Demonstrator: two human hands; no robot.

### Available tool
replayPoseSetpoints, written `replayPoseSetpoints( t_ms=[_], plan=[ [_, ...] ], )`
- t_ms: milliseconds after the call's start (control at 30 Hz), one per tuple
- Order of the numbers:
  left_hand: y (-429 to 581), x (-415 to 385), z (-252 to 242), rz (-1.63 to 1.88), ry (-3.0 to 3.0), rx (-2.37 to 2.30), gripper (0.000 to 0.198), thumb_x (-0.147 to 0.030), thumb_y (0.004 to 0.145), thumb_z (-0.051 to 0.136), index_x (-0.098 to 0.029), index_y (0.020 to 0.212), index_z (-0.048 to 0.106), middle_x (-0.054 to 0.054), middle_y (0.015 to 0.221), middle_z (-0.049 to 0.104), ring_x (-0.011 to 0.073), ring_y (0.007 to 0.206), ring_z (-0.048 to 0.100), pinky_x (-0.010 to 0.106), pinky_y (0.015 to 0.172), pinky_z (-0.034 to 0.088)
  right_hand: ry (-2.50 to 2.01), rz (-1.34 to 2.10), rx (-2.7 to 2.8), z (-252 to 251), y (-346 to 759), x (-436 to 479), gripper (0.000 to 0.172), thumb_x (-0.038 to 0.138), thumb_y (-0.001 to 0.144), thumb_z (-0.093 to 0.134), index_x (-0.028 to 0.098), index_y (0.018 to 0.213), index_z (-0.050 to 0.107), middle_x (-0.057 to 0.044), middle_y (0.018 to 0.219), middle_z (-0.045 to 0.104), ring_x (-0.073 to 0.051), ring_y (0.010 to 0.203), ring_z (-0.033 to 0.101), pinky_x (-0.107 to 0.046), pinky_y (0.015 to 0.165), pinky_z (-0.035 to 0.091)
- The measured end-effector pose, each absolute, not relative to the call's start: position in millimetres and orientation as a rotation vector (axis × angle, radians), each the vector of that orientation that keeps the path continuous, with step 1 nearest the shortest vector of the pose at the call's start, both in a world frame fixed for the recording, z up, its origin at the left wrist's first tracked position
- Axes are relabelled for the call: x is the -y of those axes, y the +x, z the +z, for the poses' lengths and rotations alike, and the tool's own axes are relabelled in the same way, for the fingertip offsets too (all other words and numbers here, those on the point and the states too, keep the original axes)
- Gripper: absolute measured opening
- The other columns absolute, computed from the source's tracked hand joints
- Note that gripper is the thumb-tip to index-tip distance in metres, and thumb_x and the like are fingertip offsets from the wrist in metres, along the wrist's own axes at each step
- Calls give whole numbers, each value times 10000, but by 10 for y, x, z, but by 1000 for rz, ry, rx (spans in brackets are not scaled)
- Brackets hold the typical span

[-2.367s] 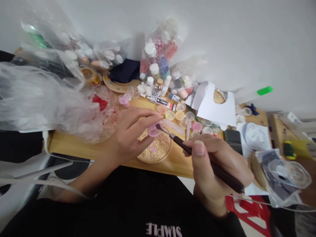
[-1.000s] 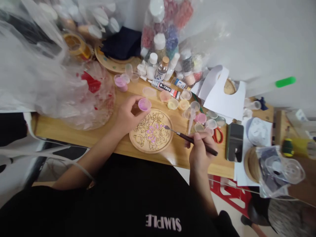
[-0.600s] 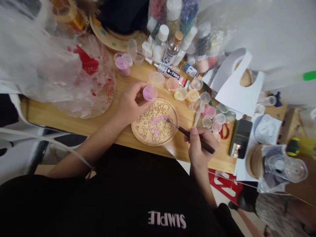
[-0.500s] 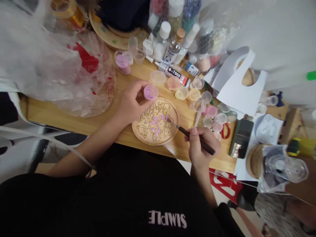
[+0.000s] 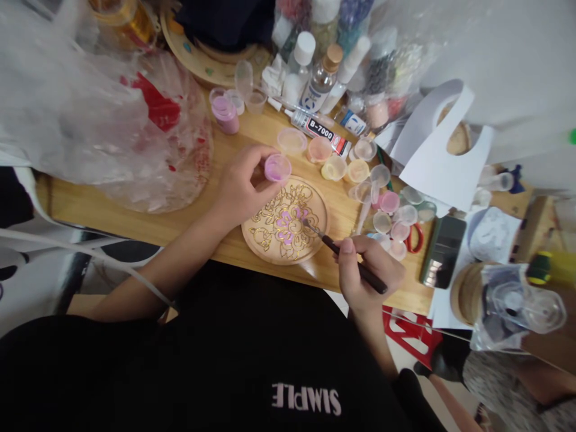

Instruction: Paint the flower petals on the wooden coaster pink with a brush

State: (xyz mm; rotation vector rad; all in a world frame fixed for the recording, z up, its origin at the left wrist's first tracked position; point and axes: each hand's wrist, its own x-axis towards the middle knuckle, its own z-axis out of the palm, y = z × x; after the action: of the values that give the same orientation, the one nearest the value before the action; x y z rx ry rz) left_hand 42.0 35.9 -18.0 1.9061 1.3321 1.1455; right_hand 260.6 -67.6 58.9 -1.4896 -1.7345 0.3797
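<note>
My left hand (image 5: 245,186) is closed on a small clear cup (image 5: 278,168) with purple paint in it, held over the upper rim of a round wooden plaque (image 5: 254,249). Gold raised outlines of flowers cover the plaque, and some petals near its middle are filled with light purple. Between the fingers of my right hand (image 5: 366,270) is a dark-handled tool with a thin metal shaft, probably a paintbrush (image 5: 330,243). Its tip rests on or just above the flower, right of the purple petals; contact I cannot make out.
Several small paint cups (image 5: 357,171) stand right of the plaque, beside red-handled scissors (image 5: 414,237) and a phone (image 5: 444,252). A glue tube (image 5: 320,131) and bottles (image 5: 318,84) are behind. A plastic bag (image 5: 148,144) covers the left, with a purple jar (image 5: 225,115) nearby.
The brush tip has moved slightly from the upper purple petal toward the lower right of the flower. My left hand still holds the cup in nearly the same place; the view has shifted slightly.
</note>
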Motion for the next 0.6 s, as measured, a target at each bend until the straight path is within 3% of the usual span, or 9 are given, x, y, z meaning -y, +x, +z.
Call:
replayPoseSetpoints(
  t_ms=[367,600],
  plan=[
    [430,-339,-151,1152,1897,-1349,261,-306,863,701,-233,1100,621,26,1061,723,198,931,688,374,864,601,-1585,344,1658,565,2598,670,336,330,987,609,228,667,626,33,554,646,-114,478,605,-247,476,463],
    [437,-328,-130,1186,1925,-1336,277,-254,833,696,-197,1095,628,29,1038,726,176,913,682,345,845,589,-1507,353,1678,566,2584,681,301,251,965,655,217,668,625,40,570,651,-98,475,601,-231,473,463]
  ],
)
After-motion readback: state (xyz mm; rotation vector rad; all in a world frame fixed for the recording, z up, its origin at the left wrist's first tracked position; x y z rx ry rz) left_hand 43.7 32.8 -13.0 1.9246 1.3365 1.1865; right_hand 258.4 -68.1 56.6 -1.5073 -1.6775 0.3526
